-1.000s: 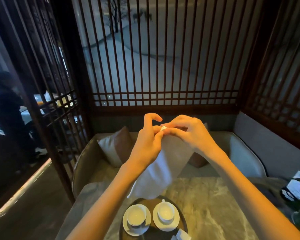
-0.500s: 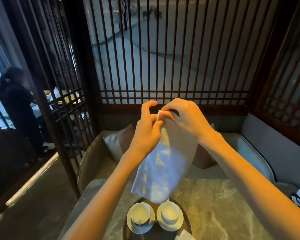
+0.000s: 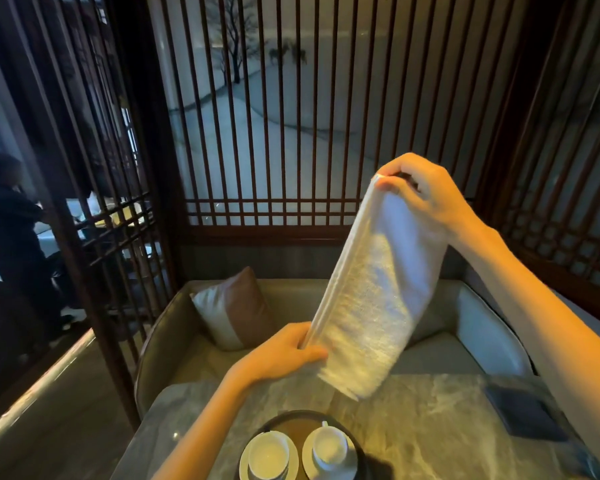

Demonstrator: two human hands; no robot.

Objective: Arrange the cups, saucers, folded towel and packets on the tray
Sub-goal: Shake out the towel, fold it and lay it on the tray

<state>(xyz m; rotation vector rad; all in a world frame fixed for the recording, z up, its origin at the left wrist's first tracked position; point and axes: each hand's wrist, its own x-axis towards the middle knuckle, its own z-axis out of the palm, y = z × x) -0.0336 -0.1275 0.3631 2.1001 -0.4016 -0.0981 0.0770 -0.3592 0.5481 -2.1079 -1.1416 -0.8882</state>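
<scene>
A white towel (image 3: 371,292) hangs folded lengthwise in the air above the marble table (image 3: 430,420). My right hand (image 3: 426,192) pinches its top end, high at the right. My left hand (image 3: 284,353) grips the lower left edge of the towel near its bottom. Below, a dark round tray (image 3: 293,419) sits at the table's near edge. On it stand two white cups on white saucers, the left cup (image 3: 268,453) and the right cup (image 3: 329,446). No packets show in view.
A dark flat square object (image 3: 523,419) lies on the table at the right. Behind the table is a grey sofa (image 3: 478,327) with a brown and white cushion (image 3: 234,310). Wooden lattice screens enclose the booth. A person (image 3: 11,237) stands beyond the left screen.
My left hand has let go of the towel's top and slid down to its lower edge. My right hand has moved right, still holding the top. The towel now hangs narrower.
</scene>
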